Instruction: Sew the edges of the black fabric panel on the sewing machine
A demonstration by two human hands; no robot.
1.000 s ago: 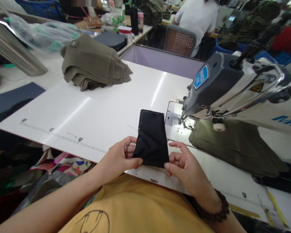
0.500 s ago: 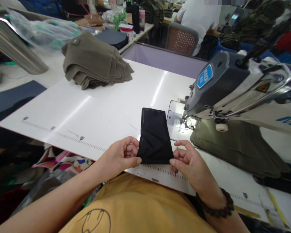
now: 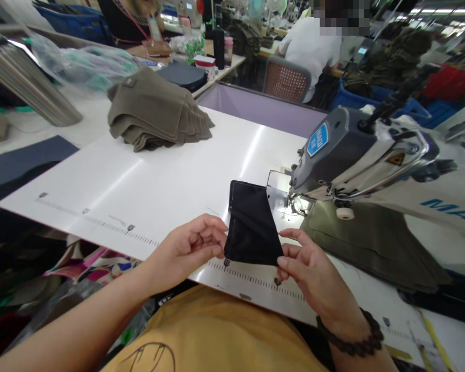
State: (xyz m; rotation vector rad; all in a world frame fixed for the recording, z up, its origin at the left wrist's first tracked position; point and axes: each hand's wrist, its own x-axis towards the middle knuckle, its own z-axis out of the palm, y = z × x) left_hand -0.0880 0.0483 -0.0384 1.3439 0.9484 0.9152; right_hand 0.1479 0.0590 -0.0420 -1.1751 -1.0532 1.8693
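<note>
A black fabric piece (image 3: 253,225) with light stitching along its top and left edges lies on the white sewing table, beside the machine's needle plate. My right hand (image 3: 308,266) pinches its lower right corner between thumb and fingers. At the lower left corner is my left hand (image 3: 196,245), its fingers loosely curled and the thumb just off the cloth. The fingertips of that hand are right by the left edge; whether they touch it is hard to tell. The sewing machine (image 3: 344,155) stands to the right, its needle area lit.
Olive fabric pieces (image 3: 372,243) lie under the machine arm. A stack of olive-brown pieces (image 3: 158,108) sits at the back left of the white tabletop (image 3: 112,181). Further left is a steel cylinder (image 3: 34,82). A person in white (image 3: 310,49) sits beyond a lilac panel (image 3: 251,106).
My left thumb has come off the black fabric's lower left corner, and that hand has drawn slightly left. The right hand keeps its corner. The view has tilted up a little.
</note>
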